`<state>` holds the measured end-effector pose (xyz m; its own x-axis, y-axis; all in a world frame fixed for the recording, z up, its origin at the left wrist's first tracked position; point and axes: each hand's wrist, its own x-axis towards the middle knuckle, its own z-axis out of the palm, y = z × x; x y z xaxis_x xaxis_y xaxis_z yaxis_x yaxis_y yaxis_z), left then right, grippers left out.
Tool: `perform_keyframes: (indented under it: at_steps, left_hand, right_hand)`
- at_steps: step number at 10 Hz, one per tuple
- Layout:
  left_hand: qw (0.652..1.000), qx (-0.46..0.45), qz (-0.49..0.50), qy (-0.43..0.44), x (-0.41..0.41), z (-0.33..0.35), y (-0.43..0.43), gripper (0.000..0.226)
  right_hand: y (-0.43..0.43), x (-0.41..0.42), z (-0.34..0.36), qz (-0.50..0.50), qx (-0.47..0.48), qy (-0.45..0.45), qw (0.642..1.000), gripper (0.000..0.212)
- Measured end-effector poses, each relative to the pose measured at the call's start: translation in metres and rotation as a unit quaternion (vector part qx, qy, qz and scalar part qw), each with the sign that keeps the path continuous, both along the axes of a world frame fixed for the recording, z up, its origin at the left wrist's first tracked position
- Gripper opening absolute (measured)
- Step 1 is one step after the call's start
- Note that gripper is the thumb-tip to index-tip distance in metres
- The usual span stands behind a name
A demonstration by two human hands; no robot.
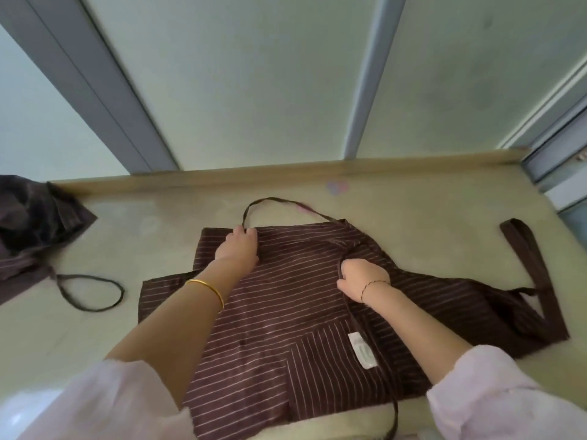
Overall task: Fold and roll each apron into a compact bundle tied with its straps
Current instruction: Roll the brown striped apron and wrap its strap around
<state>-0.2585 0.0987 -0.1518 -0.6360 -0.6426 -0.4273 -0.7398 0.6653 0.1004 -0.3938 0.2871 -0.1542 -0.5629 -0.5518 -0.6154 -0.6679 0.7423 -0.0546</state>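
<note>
The apron (286, 312), brown with thin pale stripes, lies flat on the beige counter (428, 217) straight in front of you. Its long axis runs from you toward the wall: the narrow bib end points away from you, and the wide skirt end comes down to the counter's near edge between your forearms. The neck loop (273, 201) arcs out past the bib toward the wall.

Your left hand (238, 246) rests on the bib's far left corner, its fingers curled together and pinching the neck loop where it meets the cloth. Your right hand (362, 277) sits on the right side of the bib, fingers curled tight around a thin strap (359, 325), which trails back toward you across the skirt and past a white label (362, 349).

A wide waist tie (527, 258) lies stretched out on the counter to the right, angled toward the wall.

At the far left, well apart from your work, a second apron (31, 223) sits in a rumpled heap, one strap loop (89, 290) lying on the counter beside it.
</note>
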Motion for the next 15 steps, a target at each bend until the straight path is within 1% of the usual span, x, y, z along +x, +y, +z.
perform_keyframes:
  at_steps: [1,2,3,4,5,6,7,8,9,10,11,12,13,14,15]
  left_hand:
    - [0.998,0.044,-0.045,-0.027,-0.008,0.000,-0.011,0.020]
    - [0.997,0.047,-0.029,0.044,-0.010,0.000,-0.019,0.015]
    - [0.984,-0.056,0.063,0.154,-0.004,0.004,-0.032,0.031]
    - [0.987,-0.016,0.125,0.102,0.011,0.005,-0.057,0.049]
    - [0.982,0.103,0.137,0.078,0.028,0.007,-0.076,0.041]
    - [0.981,0.161,0.070,0.076,0.037,0.023,-0.087,0.027]
    - [0.976,0.215,0.019,0.019,0.040,0.040,-0.097,0.029]
    - [0.971,0.176,-0.043,-0.158,0.044,0.047,-0.108,0.038]
    - [0.948,0.131,-0.079,-0.280,0.045,0.054,-0.112,0.042]
    - [0.944,0.080,-0.093,-0.308,0.040,0.059,-0.122,0.032]
    - [0.967,-0.055,-0.078,-0.237,0.035,0.060,-0.131,0.025]
    - [0.982,-0.166,-0.006,-0.093,0.039,0.053,-0.130,0.021]
    - [0.989,-0.085,0.124,-0.010,0.053,0.041,-0.120,0.042]
    - [0.972,0.057,0.223,-0.048,0.075,0.032,-0.107,0.054]
    - [0.960,0.081,0.262,-0.061,0.093,0.023,-0.096,0.047]
  right_hand:
    - [-0.012,-0.016,0.013,-0.208,-0.079,-0.314,0.923,0.024]
    - [-0.033,-0.057,0.030,-0.552,-0.399,-0.579,0.448,0.025]
    - [-0.047,-0.079,0.039,-0.553,-0.559,-0.475,0.397,0.037]
    - [-0.060,-0.048,0.025,-0.372,-0.492,-0.308,0.724,0.039]
    - [-0.080,-0.009,0.007,-0.085,-0.394,-0.163,0.901,0.039]
    - [-0.104,0.012,-0.006,0.150,-0.272,-0.036,0.950,0.042]
    - [-0.116,0.018,-0.012,0.217,-0.200,0.080,0.952,0.043]
    - [-0.121,0.017,-0.012,0.209,-0.186,0.100,0.955,0.038]
    - [-0.123,0.013,-0.010,0.226,-0.170,0.092,0.955,0.029]
    - [-0.123,0.011,-0.010,0.229,-0.167,0.083,0.956,0.019]
    - [-0.123,0.011,-0.009,0.231,-0.178,0.083,0.953,0.018]
    - [-0.123,0.008,-0.007,0.200,-0.226,0.132,0.944,0.021]
    - [-0.121,0.005,-0.009,0.178,-0.211,0.195,0.941,0.024]
    - [-0.121,0.010,-0.011,0.166,-0.175,0.152,0.958,0.030]
    - [-0.123,0.015,-0.008,0.151,-0.163,0.137,0.965,0.034]
